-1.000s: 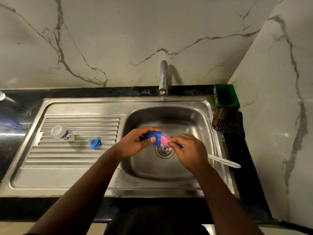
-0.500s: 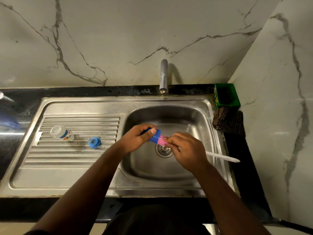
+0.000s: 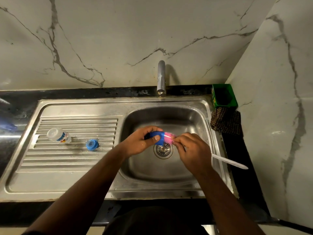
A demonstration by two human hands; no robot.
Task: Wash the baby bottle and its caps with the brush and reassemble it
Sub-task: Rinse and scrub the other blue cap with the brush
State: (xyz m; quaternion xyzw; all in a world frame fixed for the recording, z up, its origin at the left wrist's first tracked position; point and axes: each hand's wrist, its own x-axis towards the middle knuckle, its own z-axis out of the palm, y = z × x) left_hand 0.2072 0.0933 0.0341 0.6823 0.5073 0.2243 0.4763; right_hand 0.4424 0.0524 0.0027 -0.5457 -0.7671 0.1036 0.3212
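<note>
I'm gripping the blue cap [image 3: 157,137] in my left hand [image 3: 140,143], scrubbing it with the brush [image 3: 169,138] my right hand [image 3: 193,150] is holding; bottle [image 3: 58,135] and second cap [image 3: 92,144] are waiting unassembled on the drainboard [image 3: 67,156].

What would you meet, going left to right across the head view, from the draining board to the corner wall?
Clear bottle → blue ring cap → left hand → blue cap → pink brush head → right hand → green box.

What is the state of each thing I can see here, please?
Blue cap: gripped by left hand, brush inside.
Brush: gripped by right hand, pink bristles in cap.
Bottle: lying on drainboard, uncapped.
Blue ring: resting on drainboard.
Tap: no water seen.
</note>
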